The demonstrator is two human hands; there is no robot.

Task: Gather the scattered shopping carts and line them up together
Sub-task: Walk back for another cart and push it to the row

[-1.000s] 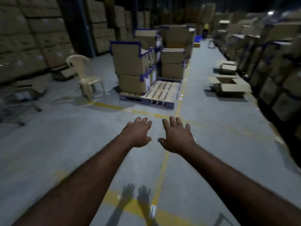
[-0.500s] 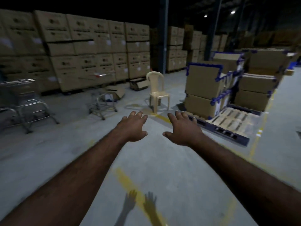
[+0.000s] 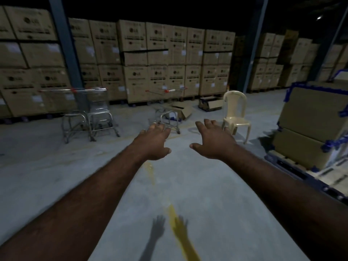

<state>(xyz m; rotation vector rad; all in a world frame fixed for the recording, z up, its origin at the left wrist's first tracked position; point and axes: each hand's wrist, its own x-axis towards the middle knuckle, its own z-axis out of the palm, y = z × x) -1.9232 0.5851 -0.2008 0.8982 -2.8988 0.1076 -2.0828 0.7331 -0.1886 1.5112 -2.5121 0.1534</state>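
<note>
**Q:** Hands at this instant?

**A:** Left hand [image 3: 154, 143] and right hand [image 3: 214, 142] both released, fingers spread, palms down, grasping nothing, held out over the floor [image 3: 56, 176].

**Q:** Location of the carts?

**A:** Pair of carts [image 3: 88, 112] at left, close together before the stacked cartons [image 3: 169, 59], nesting too blurred to judge. Lone cart [image 3: 166, 110] at centre, well apart from the pair, just beside a fallen box [image 3: 183, 110] and near a plastic chair [image 3: 235, 113].

**Q:** Step in hand, by judgement?

**A:** Approach to the lone cart. Best gripped at the red-tipped handle [image 3: 169, 90], one hand toward each end; then steered wide of box and chair, squared up behind the pair, pushed in straight for a tidy line.
</note>
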